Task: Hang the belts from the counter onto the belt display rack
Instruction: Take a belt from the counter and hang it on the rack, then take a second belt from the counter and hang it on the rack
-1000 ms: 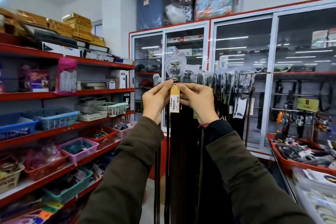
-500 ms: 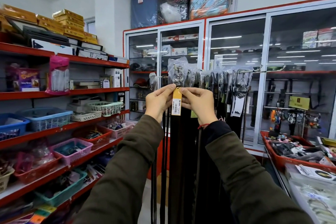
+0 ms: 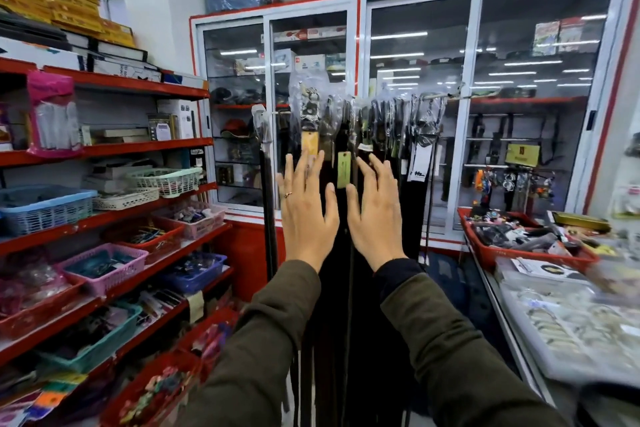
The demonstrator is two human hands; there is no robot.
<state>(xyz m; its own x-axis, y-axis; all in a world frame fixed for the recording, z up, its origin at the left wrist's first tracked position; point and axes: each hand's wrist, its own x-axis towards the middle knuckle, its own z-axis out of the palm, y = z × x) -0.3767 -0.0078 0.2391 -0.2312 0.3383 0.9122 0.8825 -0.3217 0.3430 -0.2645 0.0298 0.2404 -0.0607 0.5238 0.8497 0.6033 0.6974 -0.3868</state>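
Several dark belts hang in a row from the belt display rack (image 3: 446,97), a horizontal rail in front of the glass cabinets. The belt with the yellow tag (image 3: 309,144) hangs near the left end, its buckle in clear plastic. A green-tagged belt (image 3: 343,170) hangs just to its right. My left hand (image 3: 306,215) and my right hand (image 3: 375,215) are both raised flat with fingers spread, side by side in front of the hanging belts, below the tags. Neither hand holds anything.
Red shelves with plastic baskets (image 3: 104,263) run along the left. A glass counter (image 3: 568,329) with a red tray (image 3: 519,250) of goods stands at the right. Glass-door cabinets (image 3: 415,114) fill the back wall behind the rack.
Both hands have let go of the yellow-tagged belt and dropped below it, opening flat. The belt now hangs free on the rack. The view has shifted back and right.
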